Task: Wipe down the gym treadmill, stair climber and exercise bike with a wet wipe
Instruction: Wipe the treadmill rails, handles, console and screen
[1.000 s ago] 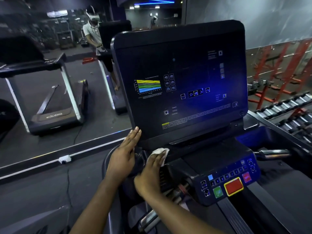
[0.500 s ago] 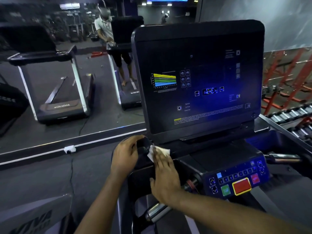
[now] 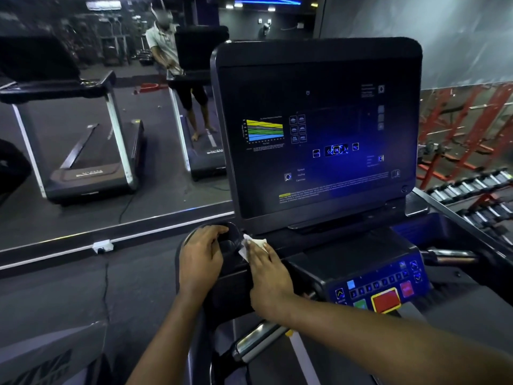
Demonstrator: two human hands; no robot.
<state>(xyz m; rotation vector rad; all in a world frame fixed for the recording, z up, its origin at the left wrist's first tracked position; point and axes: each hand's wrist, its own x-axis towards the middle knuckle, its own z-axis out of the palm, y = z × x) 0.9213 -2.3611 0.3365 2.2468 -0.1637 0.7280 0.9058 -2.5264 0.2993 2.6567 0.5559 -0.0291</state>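
Note:
I stand at a treadmill whose large dark console screen (image 3: 319, 129) fills the middle of the view. My left hand (image 3: 201, 257) grips the rim of the round black cup holder (image 3: 231, 240) at the console's lower left corner. My right hand (image 3: 268, 269) lies flat with straight fingers on a white wet wipe (image 3: 254, 243), pressing it onto the black ledge just right of the cup holder, below the screen. Most of the wipe is hidden under my fingers.
A button panel (image 3: 380, 290) with a red stop key sits lower right. A chrome handlebar (image 3: 258, 340) runs below my right arm. A wall mirror (image 3: 83, 120) on the left reflects treadmills and a person. Dumbbell racks (image 3: 472, 187) stand to the right.
My left hand left the screen's lower edge and took hold of the cup holder rim. My right hand flattened and slid the wipe up toward the cup holder. The camera shifted left.

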